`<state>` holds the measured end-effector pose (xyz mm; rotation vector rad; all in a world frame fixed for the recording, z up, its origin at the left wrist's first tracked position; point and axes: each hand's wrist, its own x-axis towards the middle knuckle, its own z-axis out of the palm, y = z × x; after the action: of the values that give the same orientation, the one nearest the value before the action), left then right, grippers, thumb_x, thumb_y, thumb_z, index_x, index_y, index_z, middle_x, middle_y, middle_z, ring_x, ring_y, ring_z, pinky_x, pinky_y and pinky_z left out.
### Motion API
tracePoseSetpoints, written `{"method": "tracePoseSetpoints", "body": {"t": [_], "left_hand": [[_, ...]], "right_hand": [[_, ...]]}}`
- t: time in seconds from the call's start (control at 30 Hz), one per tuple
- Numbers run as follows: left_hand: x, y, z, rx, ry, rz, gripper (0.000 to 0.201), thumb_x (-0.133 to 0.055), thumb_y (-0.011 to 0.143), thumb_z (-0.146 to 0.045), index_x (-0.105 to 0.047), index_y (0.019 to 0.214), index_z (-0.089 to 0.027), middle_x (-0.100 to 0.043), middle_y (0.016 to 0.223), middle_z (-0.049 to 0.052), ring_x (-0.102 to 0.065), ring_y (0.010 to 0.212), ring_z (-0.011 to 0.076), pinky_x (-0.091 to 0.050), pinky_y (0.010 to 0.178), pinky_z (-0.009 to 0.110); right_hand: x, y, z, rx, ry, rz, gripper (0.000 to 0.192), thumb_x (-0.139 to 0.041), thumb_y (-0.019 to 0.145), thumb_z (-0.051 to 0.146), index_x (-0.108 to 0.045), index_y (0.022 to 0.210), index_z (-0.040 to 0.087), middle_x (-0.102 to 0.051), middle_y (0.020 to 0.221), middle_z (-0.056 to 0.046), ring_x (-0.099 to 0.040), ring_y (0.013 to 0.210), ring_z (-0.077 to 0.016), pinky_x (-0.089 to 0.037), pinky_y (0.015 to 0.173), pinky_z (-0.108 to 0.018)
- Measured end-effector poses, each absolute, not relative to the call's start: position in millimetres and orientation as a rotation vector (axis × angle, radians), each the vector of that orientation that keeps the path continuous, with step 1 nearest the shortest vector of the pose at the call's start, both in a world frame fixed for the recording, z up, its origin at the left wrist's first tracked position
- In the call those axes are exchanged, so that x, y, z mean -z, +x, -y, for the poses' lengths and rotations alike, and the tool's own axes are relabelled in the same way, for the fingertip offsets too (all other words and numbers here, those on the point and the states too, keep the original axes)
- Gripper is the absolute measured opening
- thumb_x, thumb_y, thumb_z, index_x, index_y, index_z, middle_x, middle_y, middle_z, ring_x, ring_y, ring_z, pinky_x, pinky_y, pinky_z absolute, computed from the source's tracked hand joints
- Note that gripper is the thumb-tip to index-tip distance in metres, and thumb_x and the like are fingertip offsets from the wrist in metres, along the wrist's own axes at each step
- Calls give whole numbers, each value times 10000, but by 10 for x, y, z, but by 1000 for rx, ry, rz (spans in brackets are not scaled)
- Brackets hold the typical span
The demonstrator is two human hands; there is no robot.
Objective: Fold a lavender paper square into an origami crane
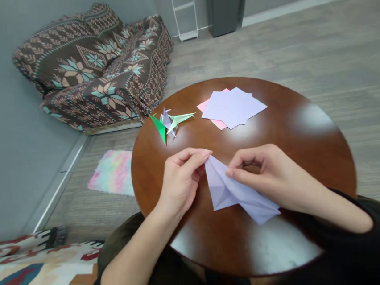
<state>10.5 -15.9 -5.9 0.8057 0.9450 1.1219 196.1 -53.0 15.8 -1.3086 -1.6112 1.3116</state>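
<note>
A creased sheet of lavender origami paper [223, 188] hangs partly unfolded between my hands, above the near half of the round table [322, 161]. With thumb and forefinger, my left hand [188, 172] pinches its upper left corner. My right hand [266, 171] grips the paper's upper edge between thumb and fingers, further to the right. Folds run across the sheet, and its lower points spread towards me. Beyond my left hand stand folded paper cranes: a green one [159, 129], a lavender one [166, 119] and a pale green one [179, 120].
A fanned stack of lavender and pink paper sheets [233, 107] lies at the table's far side. A sofa with a patterned cover [103, 74] stands beyond the table on the left. A fluffy pastel mat [112, 172] lies on the floor.
</note>
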Motion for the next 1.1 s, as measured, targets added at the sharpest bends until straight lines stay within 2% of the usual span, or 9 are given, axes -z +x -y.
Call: {"method": "tracePoseSetpoints", "body": {"t": [0.33, 0.53, 0.73, 1.1], "left_hand": [[83, 129, 168, -1157, 821, -919, 116, -861, 730, -247, -800, 744, -149, -683, 704, 11, -581, 632, 89, -485, 616, 202], [111, 126, 204, -1110, 944, -888, 143, -876, 756, -257, -773, 729, -162, -669, 693, -6, -574, 616, 88, -472, 620, 215], [126, 119, 213, -1125, 979, -856, 115, -869, 774, -246, -791, 736, -171, -678, 685, -8, -589, 623, 90, -486, 642, 220], [110, 124, 218, -1127, 952, -843, 107, -854, 775, -214, -781, 719, -160, -674, 672, -9, -586, 613, 81, -481, 622, 206]], "right_hand": [[-154, 1960, 533, -1309, -1313, 1590, 159, -650, 879, 185, -709, 734, 159, -713, 680, -1, -638, 631, -137, -429, 535, -224], [-201, 1950, 567, -1193, -1350, 1585, 152, -641, 852, 127, -732, 733, 152, -716, 677, 3, -643, 628, -132, -474, 576, -218], [-211, 1943, 567, -1209, -1343, 1542, 153, -645, 812, 89, -728, 708, 165, -720, 657, 19, -659, 611, -127, -486, 561, -200], [-171, 1949, 548, -1255, -1302, 1548, 141, -652, 840, 119, -713, 721, 162, -702, 647, 22, -638, 602, -114, -448, 538, -193]]}}
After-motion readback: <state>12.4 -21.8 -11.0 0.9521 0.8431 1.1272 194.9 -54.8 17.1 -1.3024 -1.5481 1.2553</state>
